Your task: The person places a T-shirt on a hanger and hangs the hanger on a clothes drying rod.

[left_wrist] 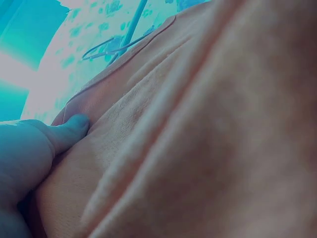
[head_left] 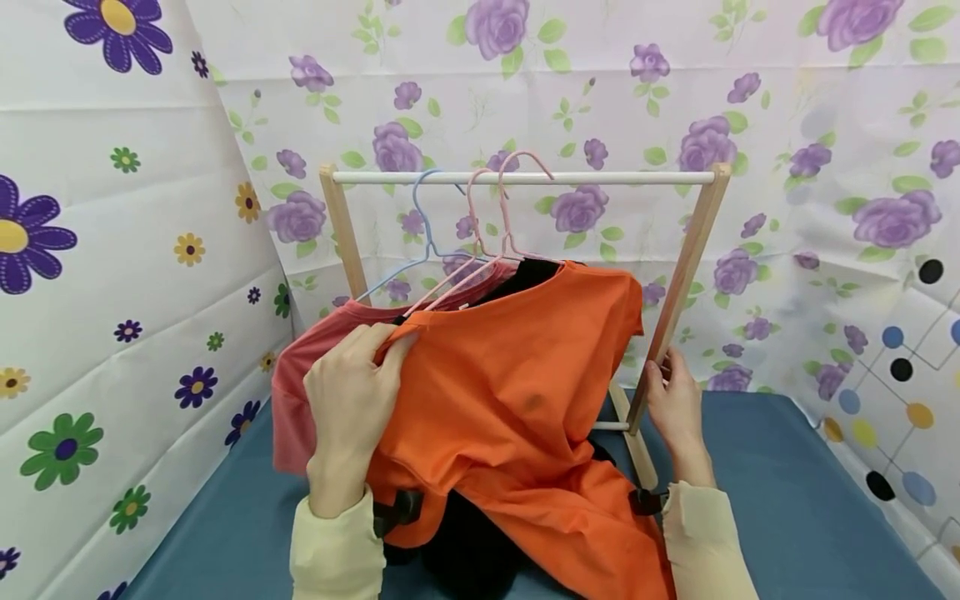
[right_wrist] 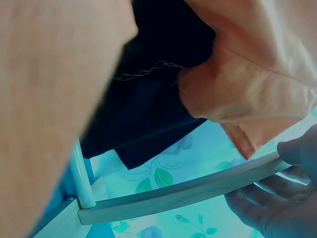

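My left hand (head_left: pixel 351 392) pinches the shoulder of an orange T-shirt (head_left: pixel 517 350), with the thumb (left_wrist: pixel 74 128) showing on the cloth in the left wrist view. A pink hanger (head_left: pixel 507 208) sits inside that shirt's neck, its hook up at the rod. With my right hand (head_left: pixel 678 408) I hold the right wooden post (head_left: pixel 678 283) of a clothes rack; in the right wrist view the fingers (right_wrist: pixel 252 201) lie around the post. Behind the orange shirt hang a black garment (head_left: pixel 517 279) and a pink shirt (head_left: pixel 296 392), which has a blue hanger (head_left: pixel 426 221).
The rack's white rod (head_left: pixel 615 177) runs across the top between two wooden posts. The rack stands on a blue-covered table (head_left: pixel 780 500). Flower-patterned sheets (head_left: pixel 750 108) enclose the back and sides. Black cloth (head_left: pixel 472 550) lies below the orange shirt.
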`<action>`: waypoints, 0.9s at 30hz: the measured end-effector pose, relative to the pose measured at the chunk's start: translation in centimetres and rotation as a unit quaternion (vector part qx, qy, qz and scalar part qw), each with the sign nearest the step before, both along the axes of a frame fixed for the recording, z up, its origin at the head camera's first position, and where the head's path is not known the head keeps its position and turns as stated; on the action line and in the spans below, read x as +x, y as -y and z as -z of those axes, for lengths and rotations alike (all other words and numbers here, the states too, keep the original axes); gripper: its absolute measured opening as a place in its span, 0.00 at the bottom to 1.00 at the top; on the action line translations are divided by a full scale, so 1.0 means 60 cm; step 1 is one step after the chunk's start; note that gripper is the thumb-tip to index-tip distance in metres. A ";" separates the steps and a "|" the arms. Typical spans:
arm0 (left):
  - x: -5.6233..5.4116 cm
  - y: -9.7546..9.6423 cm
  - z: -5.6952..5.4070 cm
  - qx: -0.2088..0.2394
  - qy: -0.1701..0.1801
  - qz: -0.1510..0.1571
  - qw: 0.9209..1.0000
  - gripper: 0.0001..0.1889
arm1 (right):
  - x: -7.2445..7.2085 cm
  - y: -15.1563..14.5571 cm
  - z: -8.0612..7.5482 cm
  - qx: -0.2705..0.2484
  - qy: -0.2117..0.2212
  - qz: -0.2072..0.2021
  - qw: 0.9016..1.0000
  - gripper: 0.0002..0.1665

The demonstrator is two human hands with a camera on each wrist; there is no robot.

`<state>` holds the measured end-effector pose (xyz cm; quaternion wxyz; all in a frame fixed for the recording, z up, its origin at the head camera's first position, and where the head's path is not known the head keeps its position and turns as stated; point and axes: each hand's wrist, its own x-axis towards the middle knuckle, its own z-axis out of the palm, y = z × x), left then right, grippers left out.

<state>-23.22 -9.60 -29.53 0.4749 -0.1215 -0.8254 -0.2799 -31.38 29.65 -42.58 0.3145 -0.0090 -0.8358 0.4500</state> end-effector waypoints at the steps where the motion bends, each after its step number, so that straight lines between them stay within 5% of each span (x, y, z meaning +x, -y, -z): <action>1: -0.003 -0.003 -0.004 0.001 -0.001 0.001 1.000 0.12 | 0.001 0.000 0.000 0.000 0.002 0.000 1.000 0.24; 13: -0.036 -0.045 -0.038 0.021 0.000 -0.002 1.000 0.11 | 0.004 -0.004 0.005 0.001 0.006 -0.004 1.000 0.25; 27: -0.061 -0.081 -0.020 0.007 0.000 0.001 1.000 0.10 | 0.002 -0.004 0.004 0.009 -0.005 -0.009 1.000 0.25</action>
